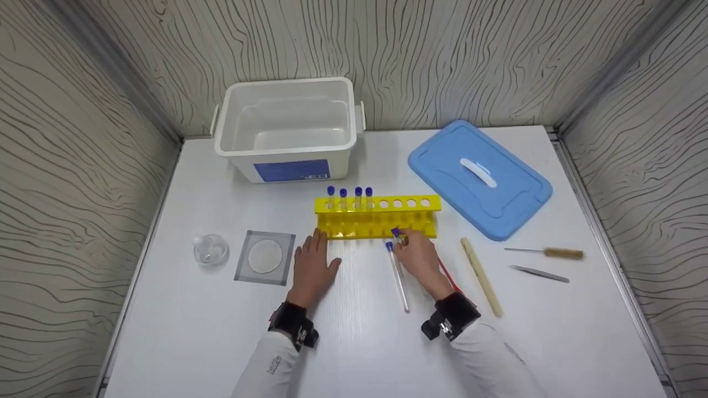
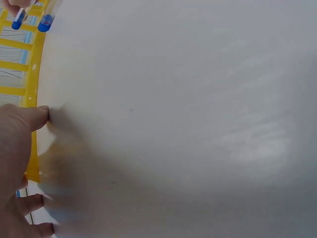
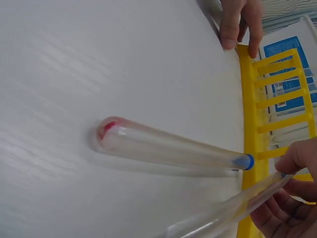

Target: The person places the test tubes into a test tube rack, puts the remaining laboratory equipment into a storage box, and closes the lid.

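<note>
A yellow test tube rack [image 1: 354, 228] stands mid-table, with several blue-capped tubes [image 1: 358, 198] upright in its left holes. My left hand [image 1: 314, 267] lies flat at its front left corner, fingers straight and tips touching the rack. Between thumb and fingers, my right hand [image 1: 418, 258] pinches a clear test tube [image 3: 223, 213] near its blue cap, just in front of the rack's right half. Another capped test tube [image 3: 168, 146] lies on the table beside it, a reddish spot showing in its rounded end. My right hand partly covers the held tube in the head view.
Behind the rack are a white bin [image 1: 298, 152] and its blue lid [image 1: 481, 182]. To the left sit a small glass vessel [image 1: 211, 250] and a gauze pad [image 1: 265, 256]. Rightward lie a wooden clamp [image 1: 481, 279], tweezers [image 1: 539, 273] and a wooden-handled needle [image 1: 563, 253].
</note>
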Action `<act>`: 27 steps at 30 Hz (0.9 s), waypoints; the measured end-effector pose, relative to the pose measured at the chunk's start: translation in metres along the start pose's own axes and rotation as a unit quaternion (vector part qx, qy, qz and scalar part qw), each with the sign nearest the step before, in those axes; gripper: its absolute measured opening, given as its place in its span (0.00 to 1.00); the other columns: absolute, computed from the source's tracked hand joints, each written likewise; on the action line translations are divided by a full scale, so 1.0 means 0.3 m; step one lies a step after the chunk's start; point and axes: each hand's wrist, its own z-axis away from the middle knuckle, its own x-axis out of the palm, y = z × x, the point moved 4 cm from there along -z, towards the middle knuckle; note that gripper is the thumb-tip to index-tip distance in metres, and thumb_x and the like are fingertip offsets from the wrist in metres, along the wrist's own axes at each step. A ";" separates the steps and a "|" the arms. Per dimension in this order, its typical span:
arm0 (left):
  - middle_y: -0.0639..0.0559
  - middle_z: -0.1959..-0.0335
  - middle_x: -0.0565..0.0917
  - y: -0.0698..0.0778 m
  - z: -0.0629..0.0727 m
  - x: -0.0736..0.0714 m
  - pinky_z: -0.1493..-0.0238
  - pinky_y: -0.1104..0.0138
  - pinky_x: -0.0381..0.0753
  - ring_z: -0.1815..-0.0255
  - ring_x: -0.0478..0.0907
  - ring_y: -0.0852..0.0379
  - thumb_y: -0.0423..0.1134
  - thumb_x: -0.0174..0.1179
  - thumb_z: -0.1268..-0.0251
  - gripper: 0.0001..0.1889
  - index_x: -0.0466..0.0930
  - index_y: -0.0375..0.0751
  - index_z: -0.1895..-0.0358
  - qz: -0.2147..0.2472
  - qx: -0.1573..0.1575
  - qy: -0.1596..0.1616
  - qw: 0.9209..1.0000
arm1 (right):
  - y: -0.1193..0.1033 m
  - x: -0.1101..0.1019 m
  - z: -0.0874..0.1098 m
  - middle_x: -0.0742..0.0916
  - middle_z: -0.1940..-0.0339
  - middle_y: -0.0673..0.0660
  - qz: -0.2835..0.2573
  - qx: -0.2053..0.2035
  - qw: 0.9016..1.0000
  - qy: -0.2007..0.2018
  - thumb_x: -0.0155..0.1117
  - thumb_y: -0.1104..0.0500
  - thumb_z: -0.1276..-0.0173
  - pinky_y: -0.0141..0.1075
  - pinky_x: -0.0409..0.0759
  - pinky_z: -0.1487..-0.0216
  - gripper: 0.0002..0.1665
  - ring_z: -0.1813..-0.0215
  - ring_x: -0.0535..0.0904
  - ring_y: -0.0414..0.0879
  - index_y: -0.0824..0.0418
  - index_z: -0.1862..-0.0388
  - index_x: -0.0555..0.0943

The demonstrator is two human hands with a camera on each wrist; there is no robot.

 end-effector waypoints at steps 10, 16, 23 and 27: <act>0.34 0.16 0.61 0.002 0.001 -0.006 0.20 0.36 0.62 0.18 0.63 0.33 0.52 0.61 0.25 0.41 0.60 0.33 0.19 0.014 -0.006 -0.009 1.000 | -0.086 -0.109 0.055 0.88 0.59 0.60 -0.035 -0.118 0.989 0.087 0.66 0.62 0.31 0.39 0.83 0.59 0.23 0.64 0.80 0.50 0.65 0.39 0.84; 0.35 0.16 0.60 0.004 0.002 -0.007 0.19 0.36 0.60 0.17 0.61 0.33 0.52 0.61 0.24 0.40 0.59 0.34 0.18 0.021 -0.012 -0.013 1.000 | -0.128 -0.163 0.067 0.89 0.56 0.63 -0.075 -0.151 0.978 0.122 0.65 0.62 0.30 0.45 0.87 0.55 0.22 0.59 0.84 0.54 0.68 0.38 0.84; 0.35 0.16 0.60 0.005 0.003 -0.004 0.19 0.36 0.61 0.18 0.62 0.34 0.52 0.61 0.24 0.41 0.59 0.34 0.18 0.018 -0.012 -0.011 1.000 | -0.156 -0.202 0.061 0.88 0.51 0.64 -0.119 -0.152 0.974 0.116 0.66 0.63 0.27 0.47 0.89 0.48 0.23 0.53 0.84 0.56 0.67 0.36 0.81; 0.35 0.16 0.60 0.004 0.003 -0.004 0.19 0.37 0.61 0.18 0.62 0.34 0.52 0.61 0.24 0.41 0.59 0.34 0.18 0.018 -0.010 -0.009 1.000 | -0.172 -0.229 0.063 0.88 0.49 0.65 -0.162 -0.167 0.965 0.124 0.67 0.62 0.26 0.46 0.89 0.45 0.23 0.50 0.85 0.56 0.67 0.34 0.80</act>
